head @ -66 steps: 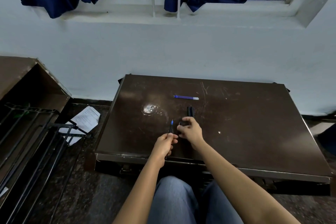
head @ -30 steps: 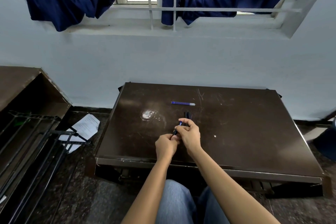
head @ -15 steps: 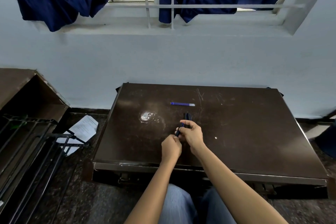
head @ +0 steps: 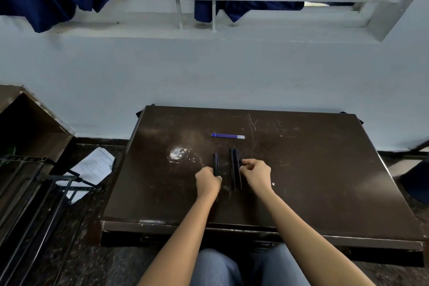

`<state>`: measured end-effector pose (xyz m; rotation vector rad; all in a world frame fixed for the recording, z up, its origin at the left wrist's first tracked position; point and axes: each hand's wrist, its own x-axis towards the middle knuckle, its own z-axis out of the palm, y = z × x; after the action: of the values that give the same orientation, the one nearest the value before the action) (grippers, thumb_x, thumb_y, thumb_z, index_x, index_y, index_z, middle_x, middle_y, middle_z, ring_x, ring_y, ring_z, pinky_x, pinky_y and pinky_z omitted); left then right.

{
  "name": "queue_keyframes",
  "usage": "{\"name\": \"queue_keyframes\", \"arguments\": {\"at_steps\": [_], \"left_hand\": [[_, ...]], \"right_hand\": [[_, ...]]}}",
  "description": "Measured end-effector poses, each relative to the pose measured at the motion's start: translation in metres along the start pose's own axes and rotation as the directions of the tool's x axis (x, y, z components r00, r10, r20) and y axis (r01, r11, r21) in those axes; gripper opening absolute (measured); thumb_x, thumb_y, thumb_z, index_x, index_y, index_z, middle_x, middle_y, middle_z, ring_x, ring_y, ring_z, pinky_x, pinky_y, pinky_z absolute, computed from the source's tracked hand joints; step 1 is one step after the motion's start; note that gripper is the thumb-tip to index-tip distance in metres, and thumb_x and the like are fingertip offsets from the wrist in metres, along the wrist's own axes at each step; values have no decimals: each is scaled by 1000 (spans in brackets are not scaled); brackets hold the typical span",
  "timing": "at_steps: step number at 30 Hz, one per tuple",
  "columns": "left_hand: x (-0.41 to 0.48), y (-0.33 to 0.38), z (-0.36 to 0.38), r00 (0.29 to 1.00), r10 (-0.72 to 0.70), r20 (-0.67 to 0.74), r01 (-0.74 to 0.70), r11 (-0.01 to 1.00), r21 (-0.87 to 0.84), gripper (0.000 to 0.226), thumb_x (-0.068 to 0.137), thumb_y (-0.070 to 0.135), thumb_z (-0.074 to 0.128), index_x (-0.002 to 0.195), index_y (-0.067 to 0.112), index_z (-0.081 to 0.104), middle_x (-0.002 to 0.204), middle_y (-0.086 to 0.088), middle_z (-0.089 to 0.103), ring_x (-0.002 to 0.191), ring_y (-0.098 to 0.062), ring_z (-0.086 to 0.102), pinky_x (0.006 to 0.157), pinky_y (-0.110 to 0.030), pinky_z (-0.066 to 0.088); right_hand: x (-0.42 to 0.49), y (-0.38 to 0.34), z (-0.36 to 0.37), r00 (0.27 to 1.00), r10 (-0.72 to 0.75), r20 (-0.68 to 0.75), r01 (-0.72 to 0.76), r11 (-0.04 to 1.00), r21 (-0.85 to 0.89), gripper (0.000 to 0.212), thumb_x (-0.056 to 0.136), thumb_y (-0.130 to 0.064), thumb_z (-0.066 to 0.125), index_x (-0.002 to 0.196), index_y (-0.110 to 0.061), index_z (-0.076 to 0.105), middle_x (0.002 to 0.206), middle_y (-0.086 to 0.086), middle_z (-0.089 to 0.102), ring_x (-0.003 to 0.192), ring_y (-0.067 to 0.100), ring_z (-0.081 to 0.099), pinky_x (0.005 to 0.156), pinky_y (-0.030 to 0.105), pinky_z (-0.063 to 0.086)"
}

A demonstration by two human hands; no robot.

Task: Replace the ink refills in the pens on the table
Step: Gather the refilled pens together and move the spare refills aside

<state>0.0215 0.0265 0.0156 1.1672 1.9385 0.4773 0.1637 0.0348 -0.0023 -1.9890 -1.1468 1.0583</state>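
**Pens on surface, both hands engaged**

Left hand [head: 207, 181] is curled round a single pen [head: 215, 163] lying on the dark surface [head: 325, 169]. Right hand [head: 256, 173], fingers curled, touches the pair of pens [head: 235, 165] just beside; grip cannot be confirmed. Blue refills [head: 227, 136] lie beyond.

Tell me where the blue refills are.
Head view: the blue refills lie crosswise on the table, just beyond the pair of dark pens by the right hand.
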Motion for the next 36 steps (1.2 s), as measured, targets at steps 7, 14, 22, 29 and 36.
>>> {"name": "queue_keyframes", "arguments": {"at_steps": [7,14,22,29,36], "left_hand": [[29,10,21,999,41,4,-42,996,82,18,83,13,70,94,6,58,99,-11,65,87,-22,64,66,-26,44],[40,8,33,994,109,4,-108,985,131,37,81,20,74,109,11,52,104,-8,63,94,-23,64,72,-29,46],[42,3,40,981,181,-67,-167,971,173,38,89,19,63,126,15,53,117,-5,62,106,-22,61,81,-32,46],[46,2,40,974,220,-55,-206,961,185,40,89,13,61,129,14,55,118,-5,63,106,-20,62,84,-31,48],[48,-5,33,970,235,-63,-217,954,208,40,89,10,60,129,13,56,118,-6,62,104,-21,63,84,-33,51]], "right_hand": [[11,17,20,992,-74,105,92,979,-183,53,89,-17,66,139,-20,50,113,7,53,101,19,58,98,31,47],[14,23,29,991,-119,58,128,974,-186,52,89,-16,64,139,-19,49,112,4,51,101,21,58,98,38,49],[13,28,34,984,-177,30,179,969,-170,51,89,-12,63,138,-15,51,108,6,53,86,12,54,88,27,50],[12,24,43,980,-191,51,197,966,-171,53,89,-10,64,139,-17,50,99,-1,53,86,9,53,83,20,45],[10,19,56,979,-194,56,200,968,-153,54,88,-4,63,138,-16,50,98,0,55,83,10,54,82,19,45]]}}
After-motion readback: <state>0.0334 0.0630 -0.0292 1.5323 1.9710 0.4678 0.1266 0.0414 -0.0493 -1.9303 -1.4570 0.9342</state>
